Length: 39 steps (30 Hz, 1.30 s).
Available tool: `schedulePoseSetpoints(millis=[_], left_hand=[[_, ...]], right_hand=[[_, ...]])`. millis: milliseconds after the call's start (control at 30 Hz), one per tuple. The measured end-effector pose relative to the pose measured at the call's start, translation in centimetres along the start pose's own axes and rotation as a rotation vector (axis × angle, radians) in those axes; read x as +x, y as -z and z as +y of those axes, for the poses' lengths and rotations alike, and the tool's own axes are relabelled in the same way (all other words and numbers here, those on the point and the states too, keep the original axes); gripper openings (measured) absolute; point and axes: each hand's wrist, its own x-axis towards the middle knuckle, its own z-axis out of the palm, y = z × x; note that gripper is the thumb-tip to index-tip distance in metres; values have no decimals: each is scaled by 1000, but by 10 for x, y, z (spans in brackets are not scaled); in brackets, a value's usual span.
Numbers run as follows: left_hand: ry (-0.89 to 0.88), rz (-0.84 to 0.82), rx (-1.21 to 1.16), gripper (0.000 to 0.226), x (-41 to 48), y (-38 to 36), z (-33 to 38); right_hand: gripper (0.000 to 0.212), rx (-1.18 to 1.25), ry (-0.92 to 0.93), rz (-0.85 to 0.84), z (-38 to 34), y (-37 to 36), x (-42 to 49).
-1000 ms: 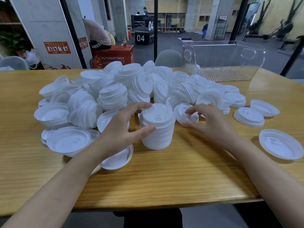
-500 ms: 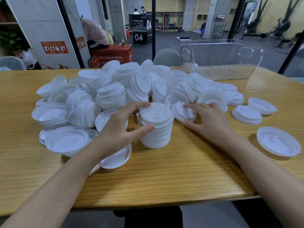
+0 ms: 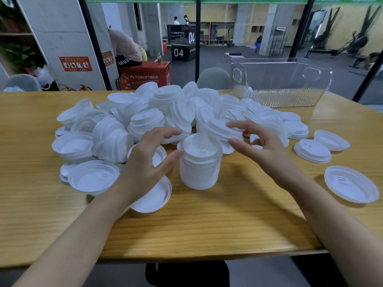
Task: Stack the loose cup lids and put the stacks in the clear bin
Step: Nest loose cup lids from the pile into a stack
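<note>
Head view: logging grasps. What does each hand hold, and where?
Right hand pinches a tilted white plastic cup lid by its rim; left hand grips the upright white lid stack near its top.

One clear bin (image 3: 279,83), one upright stack (image 3: 200,168) — loose lids (image 3: 145,121) beyond counting.

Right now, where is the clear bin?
Head view: the clear bin stands on the table at far right, just behind the lid pile.
</note>
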Motion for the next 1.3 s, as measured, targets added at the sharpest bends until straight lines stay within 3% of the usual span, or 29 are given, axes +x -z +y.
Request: schedulePoseSetpoints(millis=[167,400,1000,1133,1300], left_hand=[[-67,41,45,36,-10,5,0],[-148,6,66,35,-9,2,3],[-147,-41,61,33,-10,0,4],[-139,-49,51,35,-11,1,4],[-141,-51,49,35,-11,1,5]], right_hand=[[42,-43,118,-132,-6,-22,-5],[40,-88,165,-124,-3,-24,-4],[48,-215,290,-114,5,-26,-7],[49,-234,232,-33,5,-3,-2],[41,-629,38,122,32,29,3]])
